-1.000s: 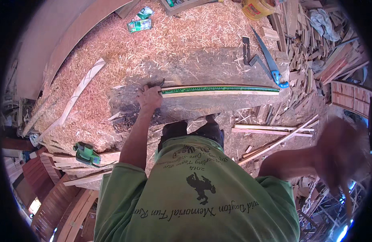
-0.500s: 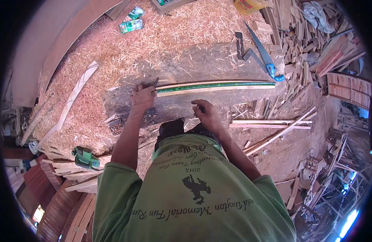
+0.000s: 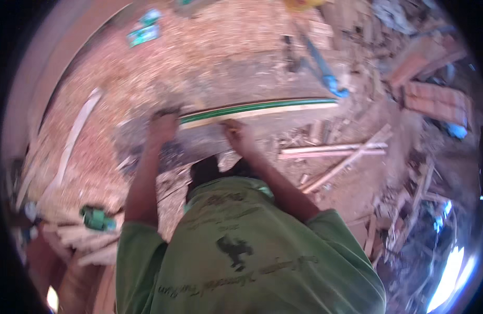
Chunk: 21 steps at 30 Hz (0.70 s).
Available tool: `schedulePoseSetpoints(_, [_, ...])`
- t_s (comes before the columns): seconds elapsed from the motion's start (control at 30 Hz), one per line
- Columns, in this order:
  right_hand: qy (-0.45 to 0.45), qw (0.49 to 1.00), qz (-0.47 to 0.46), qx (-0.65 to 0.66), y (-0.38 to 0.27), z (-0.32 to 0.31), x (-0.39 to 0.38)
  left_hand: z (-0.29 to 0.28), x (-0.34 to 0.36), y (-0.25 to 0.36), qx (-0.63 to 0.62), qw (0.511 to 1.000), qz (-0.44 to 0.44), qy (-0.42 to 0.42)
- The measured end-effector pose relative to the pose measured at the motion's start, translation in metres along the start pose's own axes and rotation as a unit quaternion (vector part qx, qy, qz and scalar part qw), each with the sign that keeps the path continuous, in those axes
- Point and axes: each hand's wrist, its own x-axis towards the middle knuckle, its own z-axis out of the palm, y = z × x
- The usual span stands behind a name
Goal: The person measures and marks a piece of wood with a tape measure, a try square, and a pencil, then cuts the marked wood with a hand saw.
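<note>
A green tape measure blade (image 3: pixel 262 107) lies lengthwise along a narrow pale wood strip (image 3: pixel 304 106), on a dark worn board. My left hand (image 3: pixel 164 128) is closed at the left end of the blade, beside a dark shape that blurs into its fingers. Just below the strip's near edge, my right hand (image 3: pixel 239 138) has its fingers pinched together, with the tips close to the wood. A small yellowish bit shows at those fingers, too smeared to name. Motion blur covers the whole view.
Beyond the strip's right end lies a handsaw with a blue handle (image 3: pixel 335 86), near a dark square (image 3: pixel 289 52). Wood shavings cover the ground to the left. Loose sticks (image 3: pixel 333 152) lie at the right, and a green power tool (image 3: pixel 97 217) at the lower left.
The whole view has shifted, with the scene sliding left and blurring. My right hand has moved left and up to the strip's near edge; my left hand stays at the blade's left end.
</note>
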Motion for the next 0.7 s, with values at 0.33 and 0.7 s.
schedulePoseSetpoints(0.33, [0.414,0.878,0.11,-0.214,0.117,-0.144,0.003,0.0,-0.029,0.004,-0.023,0.997,-0.02,0.07])
schedulePoseSetpoints(0.7, [0.424,0.855,0.265,-0.137,0.29,-0.341,0.006,-0.002,-0.029,0.014,0.024,0.995,-0.071,0.067])
